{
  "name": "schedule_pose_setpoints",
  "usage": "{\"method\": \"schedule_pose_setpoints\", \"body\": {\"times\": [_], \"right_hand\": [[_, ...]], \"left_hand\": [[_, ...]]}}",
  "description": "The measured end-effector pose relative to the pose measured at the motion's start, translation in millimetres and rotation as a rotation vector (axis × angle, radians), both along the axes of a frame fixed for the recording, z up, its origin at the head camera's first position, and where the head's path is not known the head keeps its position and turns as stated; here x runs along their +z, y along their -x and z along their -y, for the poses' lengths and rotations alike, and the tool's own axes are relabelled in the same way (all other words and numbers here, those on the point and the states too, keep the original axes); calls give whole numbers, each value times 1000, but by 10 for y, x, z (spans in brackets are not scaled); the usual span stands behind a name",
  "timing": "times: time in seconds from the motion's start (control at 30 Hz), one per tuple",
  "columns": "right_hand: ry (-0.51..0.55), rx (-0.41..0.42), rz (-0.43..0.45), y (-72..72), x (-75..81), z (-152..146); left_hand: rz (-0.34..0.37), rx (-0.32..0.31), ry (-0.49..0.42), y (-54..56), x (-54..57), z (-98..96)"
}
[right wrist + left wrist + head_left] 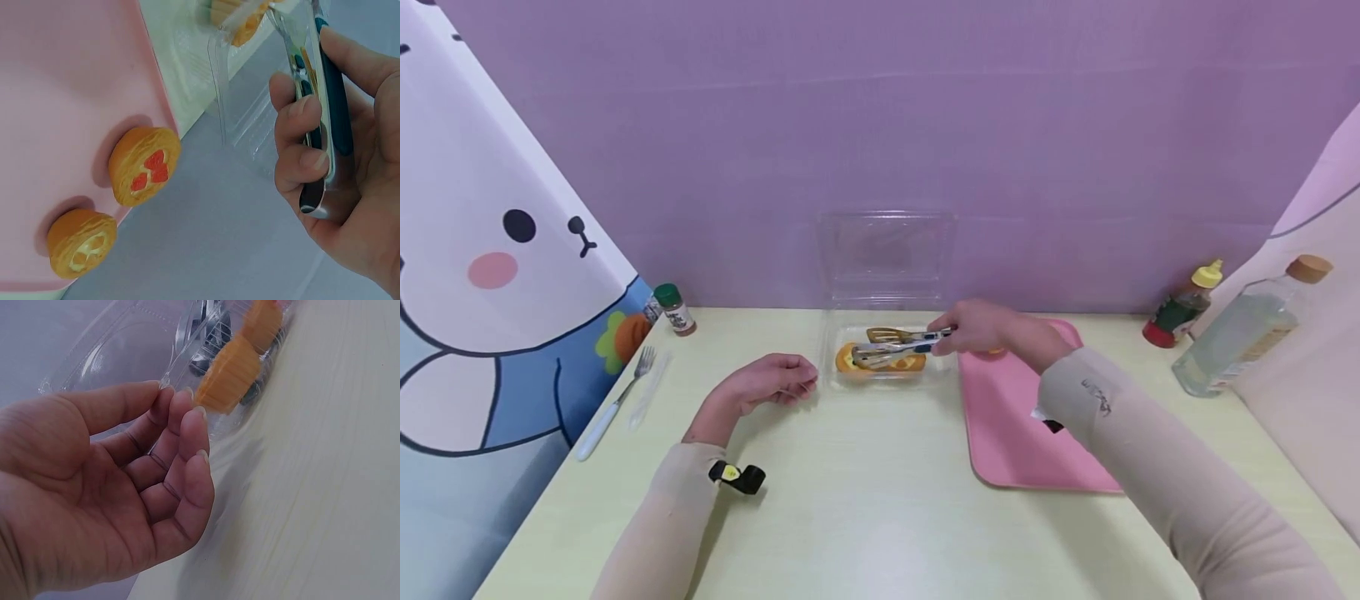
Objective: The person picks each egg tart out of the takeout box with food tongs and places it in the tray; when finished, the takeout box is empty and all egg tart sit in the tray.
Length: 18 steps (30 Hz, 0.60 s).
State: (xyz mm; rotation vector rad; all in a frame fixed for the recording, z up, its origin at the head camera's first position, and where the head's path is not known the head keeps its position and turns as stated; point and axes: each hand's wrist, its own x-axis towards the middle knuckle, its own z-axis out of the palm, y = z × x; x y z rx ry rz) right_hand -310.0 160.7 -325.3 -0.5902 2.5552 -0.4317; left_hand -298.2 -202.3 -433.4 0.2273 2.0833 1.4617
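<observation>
Your right grip is clenched around one pair of tongs, its ends over at least two pastries inside one open clear box; your left grip pinches the box's edge. Two fruit-filled pastries sit on one pink tray.

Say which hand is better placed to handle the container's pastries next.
Probably the right hand: it holds the tongs, their ends at the pastries. The left hand pinches the edge of the clear container.
</observation>
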Motion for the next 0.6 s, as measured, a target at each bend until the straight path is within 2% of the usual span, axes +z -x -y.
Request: {"method": "schedule_pose_setpoints", "body": {"times": [0.13,0.23,0.5,0.6], "right_hand": [[-54,28,-99,7,-27,46],[-56,13,-94,21,-36,79],[23,-58,78,145,-31,126],[42,-65,105,182,-44,107]], "left_hand": [[0,-5,1,0,0,5],[0,-5,3,-7,13,6],[6,-10,-14,-21,29,4],[9,-8,-17,-18,28,0]]}}
